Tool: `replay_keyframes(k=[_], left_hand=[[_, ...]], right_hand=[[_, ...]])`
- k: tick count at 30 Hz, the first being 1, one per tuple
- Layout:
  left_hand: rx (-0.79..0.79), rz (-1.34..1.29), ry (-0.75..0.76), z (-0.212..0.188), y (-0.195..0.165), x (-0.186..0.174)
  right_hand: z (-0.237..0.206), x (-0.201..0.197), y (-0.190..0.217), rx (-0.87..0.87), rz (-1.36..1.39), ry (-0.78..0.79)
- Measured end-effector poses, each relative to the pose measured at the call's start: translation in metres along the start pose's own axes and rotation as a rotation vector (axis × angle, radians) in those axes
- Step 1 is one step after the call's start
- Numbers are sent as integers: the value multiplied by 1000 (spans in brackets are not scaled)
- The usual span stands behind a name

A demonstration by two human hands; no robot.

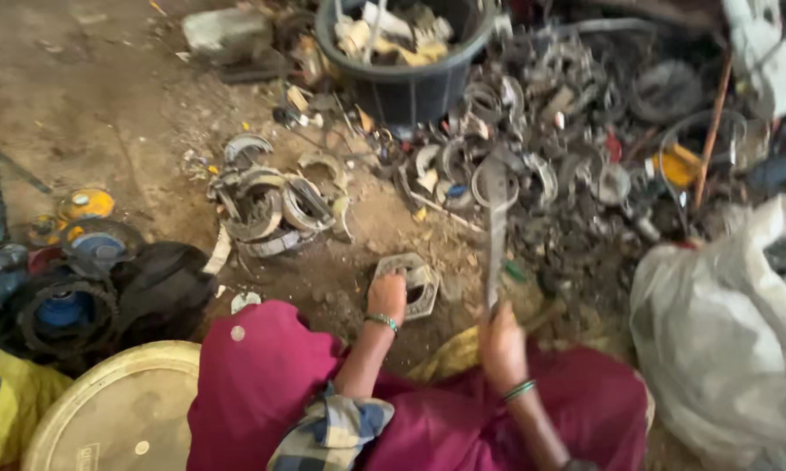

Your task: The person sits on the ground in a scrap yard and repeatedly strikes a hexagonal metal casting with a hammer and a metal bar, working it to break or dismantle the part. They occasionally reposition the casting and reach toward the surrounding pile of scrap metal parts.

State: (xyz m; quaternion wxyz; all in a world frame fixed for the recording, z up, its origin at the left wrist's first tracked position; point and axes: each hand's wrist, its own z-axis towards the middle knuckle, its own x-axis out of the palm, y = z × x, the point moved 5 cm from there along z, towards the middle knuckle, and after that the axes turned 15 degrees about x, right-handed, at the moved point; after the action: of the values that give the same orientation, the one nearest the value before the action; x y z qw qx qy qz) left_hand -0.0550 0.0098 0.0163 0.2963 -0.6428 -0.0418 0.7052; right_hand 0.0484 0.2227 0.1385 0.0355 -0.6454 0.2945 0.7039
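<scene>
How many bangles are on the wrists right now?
2. One green bangle sits on the left wrist, just behind the left hand resting on the hexagonal metal part. The other bangle is on the right wrist, behind the right hand gripping the long wrench.
</scene>
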Motion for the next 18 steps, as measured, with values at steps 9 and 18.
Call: replay_keyframes(k=[9,18], left_hand=[[5,-6,-61,-5,-3,-11],[-67,2,81,-4,4,4]], right_hand=[[-1,-33,20,-175,787,-103],[1,31,-23,-218,-95,24]])
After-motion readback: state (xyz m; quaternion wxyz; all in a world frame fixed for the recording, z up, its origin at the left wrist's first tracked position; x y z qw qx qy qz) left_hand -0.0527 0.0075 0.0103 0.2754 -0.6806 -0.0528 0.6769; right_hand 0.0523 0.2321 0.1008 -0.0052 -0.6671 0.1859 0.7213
